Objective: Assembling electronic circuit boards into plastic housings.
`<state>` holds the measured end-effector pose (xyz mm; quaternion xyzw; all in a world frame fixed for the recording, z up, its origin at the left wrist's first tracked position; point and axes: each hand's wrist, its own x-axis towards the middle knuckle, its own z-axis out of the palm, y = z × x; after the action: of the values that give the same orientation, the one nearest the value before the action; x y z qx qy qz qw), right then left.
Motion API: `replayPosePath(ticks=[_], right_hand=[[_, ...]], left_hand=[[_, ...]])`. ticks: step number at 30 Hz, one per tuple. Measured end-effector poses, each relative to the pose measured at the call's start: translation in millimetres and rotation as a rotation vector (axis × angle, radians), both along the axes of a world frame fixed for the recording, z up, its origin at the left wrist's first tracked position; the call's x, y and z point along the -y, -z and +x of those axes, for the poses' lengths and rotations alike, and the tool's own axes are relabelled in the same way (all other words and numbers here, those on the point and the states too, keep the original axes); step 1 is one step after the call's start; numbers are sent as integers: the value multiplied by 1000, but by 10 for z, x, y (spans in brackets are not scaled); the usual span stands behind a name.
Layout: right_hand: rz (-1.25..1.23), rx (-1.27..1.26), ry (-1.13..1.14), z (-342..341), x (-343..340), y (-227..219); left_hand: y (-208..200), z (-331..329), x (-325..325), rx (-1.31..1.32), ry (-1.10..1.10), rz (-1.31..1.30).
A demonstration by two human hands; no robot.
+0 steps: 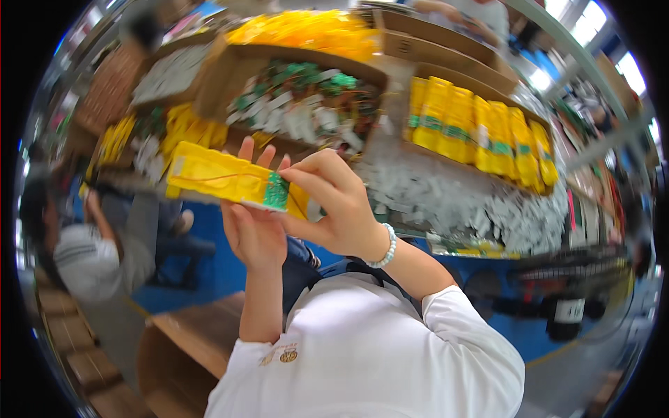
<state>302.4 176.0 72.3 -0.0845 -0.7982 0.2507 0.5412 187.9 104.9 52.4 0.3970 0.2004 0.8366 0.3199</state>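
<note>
A long yellow plastic shell (212, 173) lies across my left hand (259, 240), its hollow side up. My left thumb is at its near edge, and the other fingertips stick out beyond the far side. A thin wire runs along inside the shell. At the shell's right end sits a small green circuit board (277, 191). My right hand (341, 205), with a beaded bracelet at the wrist, pinches the board's end between thumb and fingers. Those fingers partly hide that end, so I cannot tell whether the board is fully seated.
Beyond my hands stands a carton (209, 90) of green boards with white parts and wires. Yellow shells (300, 31) are heaped behind it. At the right, a box (481, 171) holds a row of yellow units, beside scattered white pieces (432, 202). A person (94, 251) sits at the left.
</note>
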Motion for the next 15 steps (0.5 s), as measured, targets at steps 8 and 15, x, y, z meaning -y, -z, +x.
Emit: replayPosePath(ticks=[8,15], right_hand=[[-166,89,1097,1814,-607,419],[45,62,1590,3116,-1055,179]], left_hand=[[632,-264,159,-166,-145,-471],[1031,-586,595,68,-326,-713]])
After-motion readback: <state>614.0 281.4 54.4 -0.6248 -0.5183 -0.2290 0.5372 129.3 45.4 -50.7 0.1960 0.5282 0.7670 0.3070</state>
